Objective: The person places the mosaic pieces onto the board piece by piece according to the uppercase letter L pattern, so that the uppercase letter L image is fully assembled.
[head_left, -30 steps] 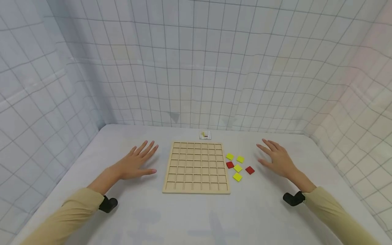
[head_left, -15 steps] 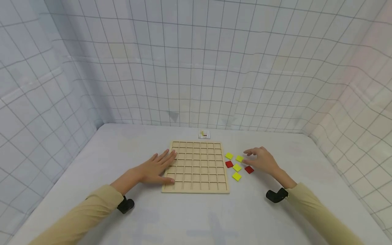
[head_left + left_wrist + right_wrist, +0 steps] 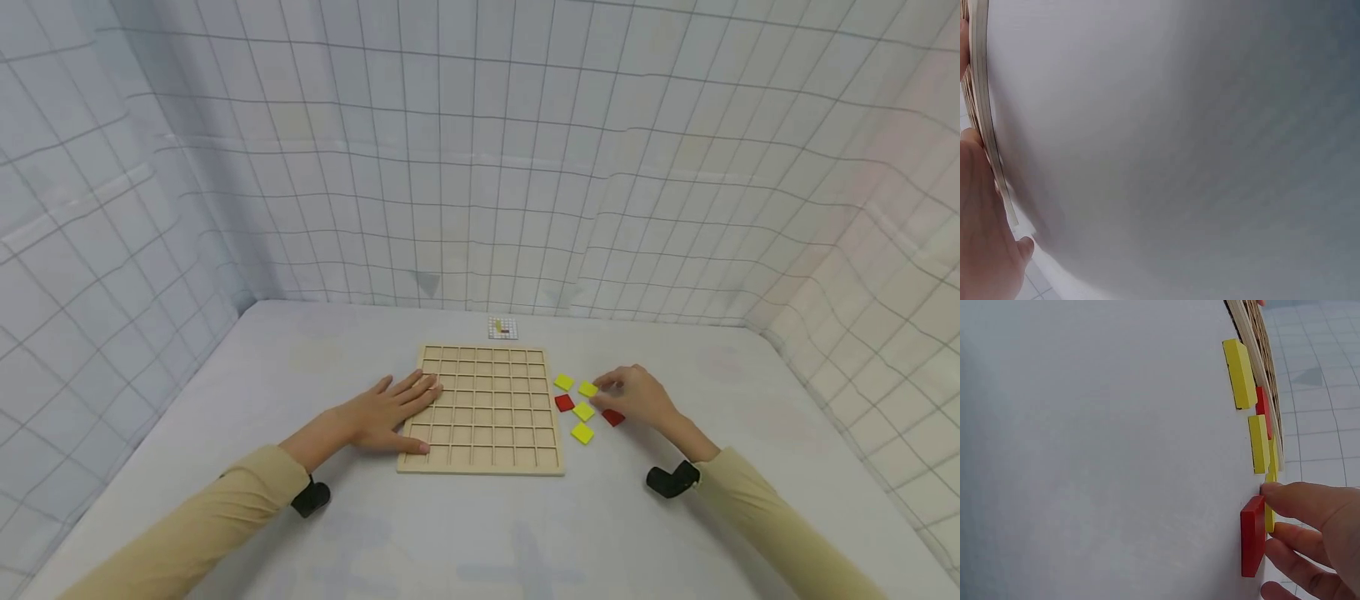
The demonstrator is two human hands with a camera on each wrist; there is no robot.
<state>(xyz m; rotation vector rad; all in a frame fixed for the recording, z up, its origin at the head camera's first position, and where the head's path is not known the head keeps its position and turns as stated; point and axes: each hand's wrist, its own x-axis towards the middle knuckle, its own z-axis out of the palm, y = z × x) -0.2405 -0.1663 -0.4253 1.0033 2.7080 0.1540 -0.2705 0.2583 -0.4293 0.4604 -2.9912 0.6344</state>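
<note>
My left hand (image 3: pixel 384 416) lies flat with spread fingers across the left edge of a wooden grid board (image 3: pixel 480 469); in the left wrist view, that hand (image 3: pixel 985 225) is beside the board's edge (image 3: pixel 988 119). The thumb and a finger of my right hand (image 3: pixel 637 397) pinch a yellow tile (image 3: pixel 587 389) to the right of the board. The right wrist view shows the hand (image 3: pixel 1322 531) with its fingertips at either end of this yellow tile (image 3: pixel 1270 515). A red tile (image 3: pixel 613 417) lies partly under the hand; another red tile (image 3: pixel 564 403) is by the board.
Other yellow tiles, at the back (image 3: pixel 564 382), in the middle (image 3: pixel 583 412) and nearer the front (image 3: pixel 582 433), lie between the board and my right hand. A small patterned grid card (image 3: pixel 502 328) sits behind the board. White gridded curtains (image 3: pixel 465 167) surround the table.
My left hand has moved right and come down onto the board. My right hand has moved left to the tiles, its fingers closing around a yellow one.
</note>
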